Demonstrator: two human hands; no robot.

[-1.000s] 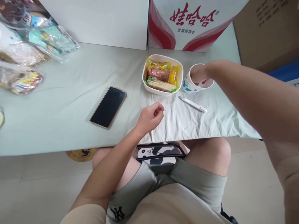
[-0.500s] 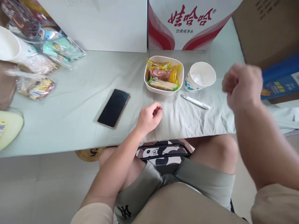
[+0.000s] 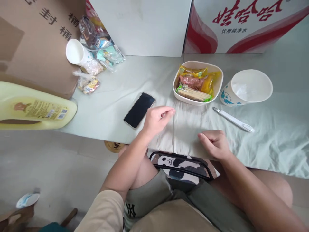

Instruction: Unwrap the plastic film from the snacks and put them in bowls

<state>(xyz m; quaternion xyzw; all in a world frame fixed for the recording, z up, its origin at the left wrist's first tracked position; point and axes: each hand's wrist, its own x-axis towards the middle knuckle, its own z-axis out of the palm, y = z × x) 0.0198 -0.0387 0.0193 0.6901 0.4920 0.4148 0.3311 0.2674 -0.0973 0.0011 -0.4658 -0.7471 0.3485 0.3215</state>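
My left hand (image 3: 156,119) hovers loosely curled over the cloth-covered table edge, just right of a black phone (image 3: 139,110). My right hand (image 3: 214,144) rests near the table's front edge with fingers curled in, nothing visible in it. Beyond the hands stands a white bowl (image 3: 218,87) holding several wrapped snacks (image 3: 196,84). Right of it sits an empty paper cup (image 3: 246,88) with blue print, lying tilted toward me. A white pen-like tool (image 3: 233,119) lies on the cloth in front of the cup.
A pale green cloth (image 3: 265,138) covers the table. At the far left lie snack bags (image 3: 96,67), a white cup (image 3: 76,53) on its side, a cardboard box (image 3: 36,42) and a yellow jug (image 3: 33,109). White and red cartons (image 3: 241,25) stand behind. A panda pouch (image 3: 181,164) lies on my lap.
My right hand left the paper cup, swung right and came down to the table's front edge. The view turned left, bringing the jug and cardboard box in. The left hand barely moved.
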